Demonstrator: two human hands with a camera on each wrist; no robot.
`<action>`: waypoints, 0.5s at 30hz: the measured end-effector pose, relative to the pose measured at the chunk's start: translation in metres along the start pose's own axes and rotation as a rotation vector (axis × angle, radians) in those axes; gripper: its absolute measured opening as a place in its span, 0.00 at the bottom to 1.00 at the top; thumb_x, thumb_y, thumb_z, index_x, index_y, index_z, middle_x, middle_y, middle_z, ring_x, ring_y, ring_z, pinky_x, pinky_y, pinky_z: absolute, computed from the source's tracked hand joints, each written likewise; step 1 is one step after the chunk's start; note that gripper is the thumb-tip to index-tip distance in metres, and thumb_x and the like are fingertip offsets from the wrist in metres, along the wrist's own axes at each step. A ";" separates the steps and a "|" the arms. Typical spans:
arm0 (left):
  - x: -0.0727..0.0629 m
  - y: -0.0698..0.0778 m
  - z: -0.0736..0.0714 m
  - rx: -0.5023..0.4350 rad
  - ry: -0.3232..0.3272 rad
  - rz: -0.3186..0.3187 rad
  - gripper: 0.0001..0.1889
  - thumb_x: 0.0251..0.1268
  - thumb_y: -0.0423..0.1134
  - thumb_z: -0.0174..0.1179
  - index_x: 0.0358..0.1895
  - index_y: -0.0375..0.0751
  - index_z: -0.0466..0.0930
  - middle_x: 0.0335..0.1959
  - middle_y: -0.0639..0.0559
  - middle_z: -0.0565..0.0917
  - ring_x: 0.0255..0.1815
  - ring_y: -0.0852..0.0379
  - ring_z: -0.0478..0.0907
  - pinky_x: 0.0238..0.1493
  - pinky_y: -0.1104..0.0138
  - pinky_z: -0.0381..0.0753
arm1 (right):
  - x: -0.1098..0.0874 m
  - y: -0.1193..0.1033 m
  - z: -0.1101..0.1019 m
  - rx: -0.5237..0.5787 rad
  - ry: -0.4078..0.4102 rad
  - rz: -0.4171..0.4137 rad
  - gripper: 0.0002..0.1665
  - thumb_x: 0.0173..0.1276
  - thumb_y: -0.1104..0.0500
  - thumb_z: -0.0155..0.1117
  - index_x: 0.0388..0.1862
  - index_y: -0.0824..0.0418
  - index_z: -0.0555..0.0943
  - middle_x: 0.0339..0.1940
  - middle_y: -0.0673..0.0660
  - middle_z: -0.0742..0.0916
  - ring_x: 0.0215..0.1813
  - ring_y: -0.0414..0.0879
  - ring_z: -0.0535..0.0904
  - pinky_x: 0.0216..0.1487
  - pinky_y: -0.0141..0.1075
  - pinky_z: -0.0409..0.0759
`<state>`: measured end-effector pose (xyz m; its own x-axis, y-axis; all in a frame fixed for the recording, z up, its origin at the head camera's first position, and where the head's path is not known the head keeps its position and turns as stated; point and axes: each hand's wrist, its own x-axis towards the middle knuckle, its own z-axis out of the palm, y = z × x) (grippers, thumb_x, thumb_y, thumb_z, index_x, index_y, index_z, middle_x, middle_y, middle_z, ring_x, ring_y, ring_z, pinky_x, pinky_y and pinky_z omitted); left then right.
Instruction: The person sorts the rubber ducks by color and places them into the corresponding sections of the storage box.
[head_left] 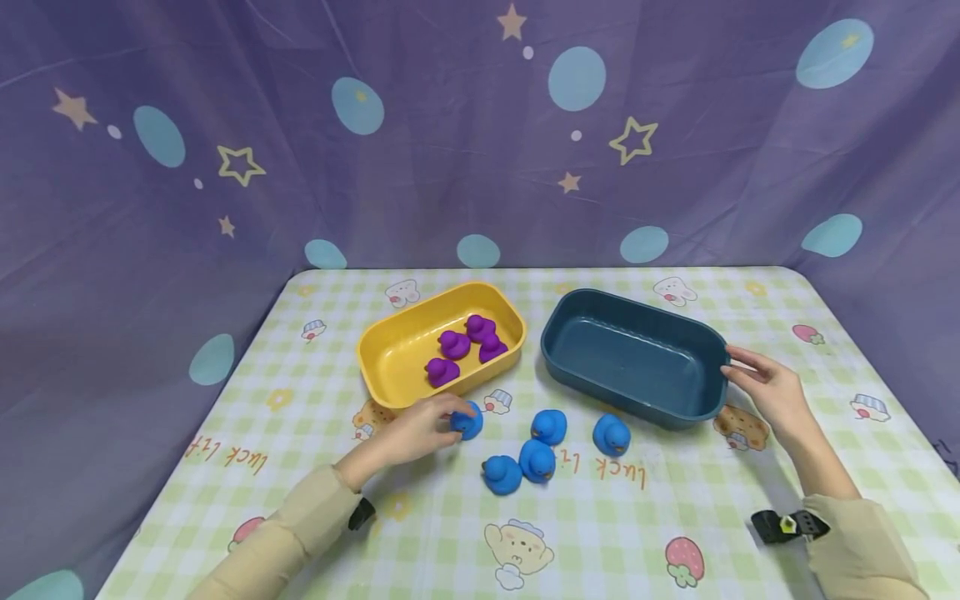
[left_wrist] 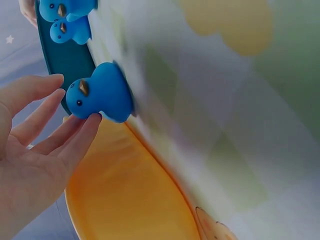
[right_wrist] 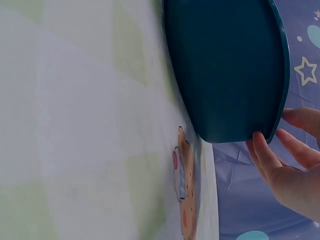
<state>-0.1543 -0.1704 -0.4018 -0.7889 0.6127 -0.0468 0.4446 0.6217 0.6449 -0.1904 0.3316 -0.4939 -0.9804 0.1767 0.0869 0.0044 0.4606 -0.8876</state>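
In the head view my left hand (head_left: 420, 429) reaches over a blue rubber duck (head_left: 468, 422) in front of the yellow basin (head_left: 390, 392). Seen from the left wrist, the thumb and fingers surround the head of this duck (left_wrist: 107, 92), with fingertips at its neck. The duck sits upright by the tablecloth. At the right end of the dark teal basin (head_left: 630, 358), my right hand (head_left: 772, 396) holds the rim. The right wrist view has the fingers and thumb of that hand (right_wrist: 292, 160) at the corner of the teal basin (right_wrist: 227, 70), which has nothing inside.
Several purple rubber ducks (head_left: 453, 344) lie in the yellow basin. Other blue ducks stand on the checkered tablecloth (head_left: 600, 533) between the hands: one at the right (head_left: 611, 435), the others grouped near the middle (head_left: 537, 461). A purple patterned curtain (head_left: 450, 167) hangs behind the table.
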 end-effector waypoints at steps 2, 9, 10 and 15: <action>0.001 -0.001 0.002 0.010 0.001 0.003 0.15 0.53 0.29 0.59 0.47 0.36 0.76 0.47 0.47 0.77 0.49 0.52 0.74 0.49 0.61 0.74 | -0.002 -0.002 0.001 0.016 -0.001 0.002 0.32 0.57 0.43 0.59 0.59 0.55 0.71 0.52 0.41 0.76 0.43 0.20 0.72 0.38 0.14 0.70; 0.002 -0.003 0.004 0.007 0.011 -0.009 0.14 0.53 0.28 0.59 0.45 0.36 0.77 0.47 0.46 0.77 0.50 0.51 0.73 0.50 0.61 0.74 | -0.005 -0.004 0.001 0.084 -0.010 0.015 0.33 0.57 0.43 0.60 0.59 0.58 0.71 0.47 0.35 0.76 0.41 0.22 0.74 0.39 0.14 0.70; 0.002 -0.003 0.004 0.006 0.014 -0.012 0.14 0.53 0.28 0.59 0.45 0.36 0.77 0.47 0.46 0.77 0.50 0.51 0.73 0.50 0.61 0.74 | -0.006 -0.004 0.001 0.094 -0.010 0.021 0.33 0.57 0.44 0.60 0.59 0.58 0.71 0.46 0.35 0.76 0.41 0.22 0.74 0.39 0.14 0.70; 0.003 -0.002 0.005 0.035 0.038 -0.010 0.13 0.54 0.28 0.58 0.44 0.36 0.77 0.45 0.46 0.78 0.48 0.52 0.74 0.48 0.63 0.75 | -0.008 -0.008 0.002 0.155 -0.010 0.076 0.33 0.57 0.45 0.61 0.59 0.58 0.71 0.45 0.34 0.76 0.40 0.23 0.75 0.39 0.15 0.71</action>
<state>-0.1554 -0.1676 -0.4073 -0.8087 0.5877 -0.0239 0.4503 0.6447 0.6178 -0.1827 0.3245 -0.4884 -0.9803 0.1972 0.0133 0.0487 0.3061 -0.9508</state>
